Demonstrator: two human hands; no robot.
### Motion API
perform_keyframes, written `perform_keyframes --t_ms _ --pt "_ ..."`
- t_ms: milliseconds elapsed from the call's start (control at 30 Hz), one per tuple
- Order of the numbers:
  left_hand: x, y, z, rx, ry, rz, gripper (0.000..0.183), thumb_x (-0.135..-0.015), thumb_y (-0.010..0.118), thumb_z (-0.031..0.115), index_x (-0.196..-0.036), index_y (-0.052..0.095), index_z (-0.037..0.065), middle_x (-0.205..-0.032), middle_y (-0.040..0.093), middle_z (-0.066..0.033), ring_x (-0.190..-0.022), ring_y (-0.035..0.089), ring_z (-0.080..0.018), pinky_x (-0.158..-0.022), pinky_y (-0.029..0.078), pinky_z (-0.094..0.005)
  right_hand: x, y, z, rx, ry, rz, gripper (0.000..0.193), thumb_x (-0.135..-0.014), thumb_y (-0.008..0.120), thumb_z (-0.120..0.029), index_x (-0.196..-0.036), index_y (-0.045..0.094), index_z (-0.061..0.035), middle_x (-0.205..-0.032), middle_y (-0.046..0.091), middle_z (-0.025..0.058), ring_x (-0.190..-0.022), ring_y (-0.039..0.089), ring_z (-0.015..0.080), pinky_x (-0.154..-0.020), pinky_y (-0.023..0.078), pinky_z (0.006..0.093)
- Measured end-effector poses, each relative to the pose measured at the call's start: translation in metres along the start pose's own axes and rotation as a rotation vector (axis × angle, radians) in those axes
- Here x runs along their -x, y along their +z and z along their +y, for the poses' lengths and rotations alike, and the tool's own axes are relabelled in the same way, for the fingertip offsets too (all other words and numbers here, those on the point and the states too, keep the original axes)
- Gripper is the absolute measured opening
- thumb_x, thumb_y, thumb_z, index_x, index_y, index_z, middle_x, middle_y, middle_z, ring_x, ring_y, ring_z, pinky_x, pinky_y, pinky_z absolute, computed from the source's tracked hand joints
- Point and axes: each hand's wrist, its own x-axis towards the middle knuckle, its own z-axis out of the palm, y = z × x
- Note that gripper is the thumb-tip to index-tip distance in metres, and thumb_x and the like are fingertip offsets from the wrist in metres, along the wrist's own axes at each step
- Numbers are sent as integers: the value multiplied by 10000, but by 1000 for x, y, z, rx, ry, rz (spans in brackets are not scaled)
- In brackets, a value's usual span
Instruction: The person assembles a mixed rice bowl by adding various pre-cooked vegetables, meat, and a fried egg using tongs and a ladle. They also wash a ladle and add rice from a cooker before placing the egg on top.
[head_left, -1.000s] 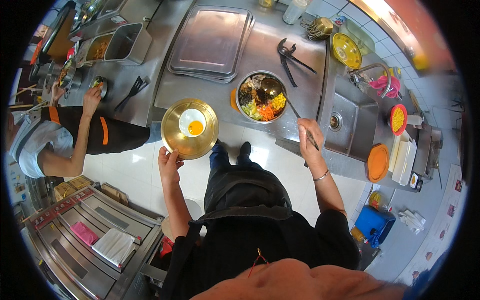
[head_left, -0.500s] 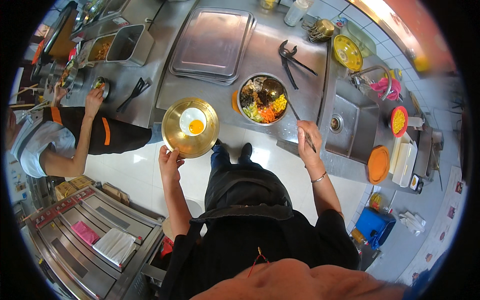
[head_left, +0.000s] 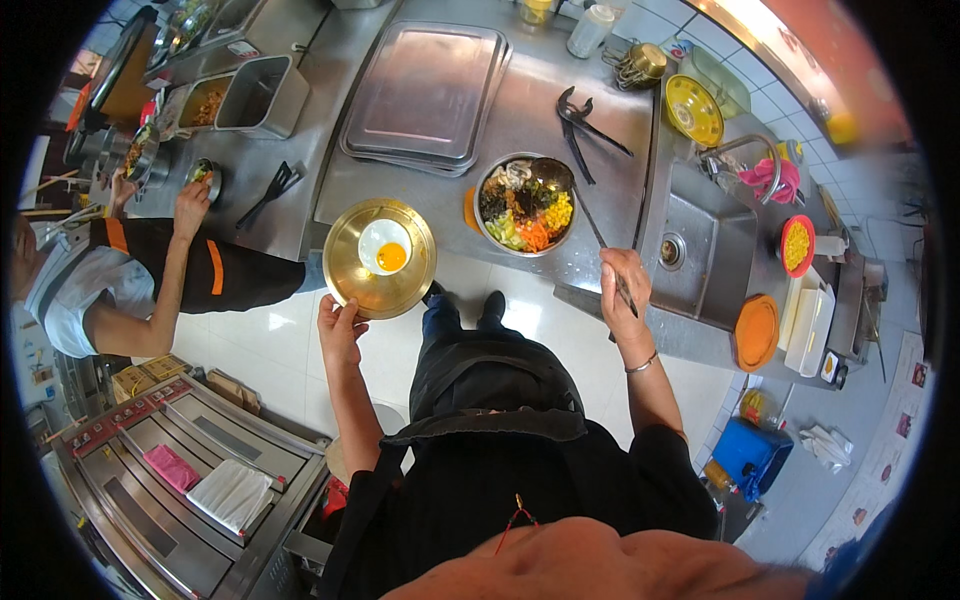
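Steel counter (head_left: 622, 200) stretched ahead. The right grip (head_left: 626, 284), wrapped round a ladle (head_left: 552, 174), had shifted its cup toward the far rim of the bowl (head_left: 477, 212) beyond it, exposing more food (head_left: 537, 234); the left grip (head_left: 341, 330) pinched a gold plate (head_left: 344, 246) with 1 egg (head_left: 391, 257). The ladle's contents were indistinct.

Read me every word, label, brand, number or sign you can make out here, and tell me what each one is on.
None can be read.
Red control strip on the steel appliance, lower left: markings too small.
Cardboard boxes beside it: print too small and blurred.
Pale panel at far right: small pictures, any lettering too blurred.
Gold-coloured plate and steel bowl of food: no lettering visible.
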Motion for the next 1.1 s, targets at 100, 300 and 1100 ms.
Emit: perform_keyframes --t_ms 100,300,1100 --pt "2 2 2 13 -3 5 170 -835 584 104 -926 456 170 -655 592 15 -529 548 -56 -445 371 -160 0 0 -1 4 -1 1 171 -762 559 56 -922 554 -4 -823 581 151 -705 562 280 -621 453 345" --pt "2 -1 1 15 -3 4 174 -833 590 108 -926 458 172 -656 595 17 -530 548 -54 -448 364 -158 0 0 -1 6 4 0 166 -761 561 55 -917 554 -1 -823 582 151 -708 565 282 -627 455 345" --pt "4 -11 -4 2 21 -15 122 -844 573 122 -909 472 145 -692 619 -15 -544 566 -68 -467 414 -173 8 2 -3 14 9 12 166 -767 564 46 -924 556 -9 -814 582 147 -692 564 279 -620 455 345"
